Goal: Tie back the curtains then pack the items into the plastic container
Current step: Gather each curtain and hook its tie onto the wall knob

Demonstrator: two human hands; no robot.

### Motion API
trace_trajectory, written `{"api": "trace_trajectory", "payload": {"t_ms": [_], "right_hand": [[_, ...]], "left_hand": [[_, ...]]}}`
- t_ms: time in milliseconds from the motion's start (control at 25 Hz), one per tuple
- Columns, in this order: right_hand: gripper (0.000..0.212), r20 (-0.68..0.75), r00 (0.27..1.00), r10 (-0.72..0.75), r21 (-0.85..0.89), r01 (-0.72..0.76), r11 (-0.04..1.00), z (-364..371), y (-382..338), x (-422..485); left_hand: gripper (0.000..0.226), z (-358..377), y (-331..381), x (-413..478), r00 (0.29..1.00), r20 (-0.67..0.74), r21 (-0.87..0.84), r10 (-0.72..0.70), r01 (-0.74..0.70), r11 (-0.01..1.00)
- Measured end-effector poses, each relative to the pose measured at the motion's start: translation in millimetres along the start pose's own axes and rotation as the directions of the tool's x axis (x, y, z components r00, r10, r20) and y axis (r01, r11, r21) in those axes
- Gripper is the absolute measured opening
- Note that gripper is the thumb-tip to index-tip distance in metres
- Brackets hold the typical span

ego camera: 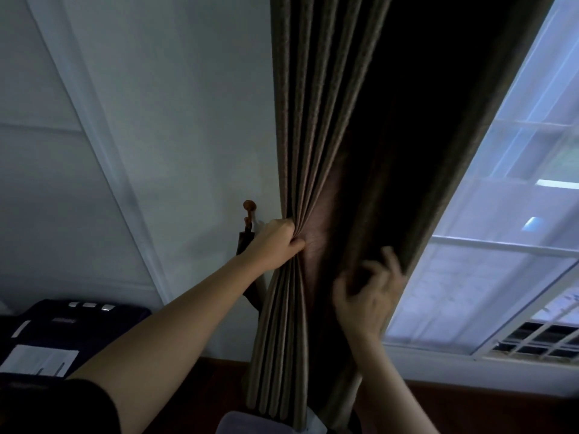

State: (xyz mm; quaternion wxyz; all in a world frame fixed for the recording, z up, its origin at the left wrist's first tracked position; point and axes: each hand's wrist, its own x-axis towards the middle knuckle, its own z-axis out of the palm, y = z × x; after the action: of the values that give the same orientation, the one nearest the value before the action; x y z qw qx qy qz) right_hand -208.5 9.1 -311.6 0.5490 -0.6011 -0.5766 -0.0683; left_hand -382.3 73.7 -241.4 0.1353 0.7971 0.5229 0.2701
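Note:
A dark brown pleated curtain (pixel 316 120) hangs down the middle of the view, beside a bright window. My left hand (pixel 275 242) is shut on the curtain's gathered left pleats, pinching them together at mid height. My right hand (pixel 372 292) is blurred, fingers curled around the curtain's right edge near the window; how firmly it grips is unclear. A brown wooden wall hook (pixel 249 206) sticks out of the wall just left of my left hand, with a dark tie-back strap (pixel 250 292) hanging from it, partly hidden behind my wrist. A pale plastic container corner (pixel 244 424) shows at the bottom.
The white-framed window (pixel 501 245) fills the right side, with a grille (pixel 539 339) at its lower corner. A white panelled wall (pixel 141 120) lies to the left. A dark object with paper (pixel 40 358) on it sits at the lower left. Dark wood floor runs along the bottom.

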Motion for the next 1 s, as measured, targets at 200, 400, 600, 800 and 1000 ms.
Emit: {"api": "trace_trajectory", "payload": {"t_ms": [200,400,600,800,1000], "right_hand": [[0.081,-0.023,0.946,0.324,0.275,-0.305,0.912,-21,13,86],[0.063,0.311,0.939,0.145,0.191,-0.211,0.959,8,14,70],[0.072,0.580,0.811,-0.080,0.268,-0.096,0.959,48,6,9],[0.080,0.686,0.723,-0.079,0.243,-0.126,0.962,64,2,-23],[0.095,0.781,0.602,-0.167,0.285,-0.104,0.953,77,11,-40]], "left_hand": [[0.016,-7,-11,-7,1.000,-0.014,-0.034,-0.015,0.014,0.999],[0.027,0,-13,-26,0.992,-0.116,-0.121,-0.044,0.030,0.992],[0.052,17,-8,-48,0.876,-0.431,-0.380,-0.216,0.041,0.924],[0.048,0,-8,-27,0.881,-0.246,-0.506,-0.404,0.239,0.829],[0.017,-30,-4,-1,0.925,0.152,-0.137,-0.348,0.368,0.920]]}}
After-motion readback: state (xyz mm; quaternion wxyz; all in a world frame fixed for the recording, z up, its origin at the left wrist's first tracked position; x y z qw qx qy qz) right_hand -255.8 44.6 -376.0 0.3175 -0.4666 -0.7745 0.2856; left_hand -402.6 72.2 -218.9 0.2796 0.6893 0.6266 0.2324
